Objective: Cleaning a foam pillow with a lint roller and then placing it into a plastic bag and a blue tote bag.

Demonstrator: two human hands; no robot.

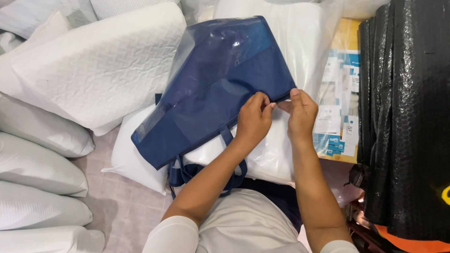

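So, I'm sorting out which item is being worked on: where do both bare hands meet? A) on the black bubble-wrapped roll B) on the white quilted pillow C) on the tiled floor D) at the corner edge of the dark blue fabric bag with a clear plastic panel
D: the left hand and right hand pinch together at the corner of the dark blue fabric bag, apart from the black roll and the white quilted pillow.

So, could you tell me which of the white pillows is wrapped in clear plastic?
The pillow lying under the navy bag, right beneath both hands, has a shiny clear wrapper; the quilted ones stacked at the left show bare fabric.

Single head-worn view, steeply downward and close over both hands (pixel 276 117) at lap height.
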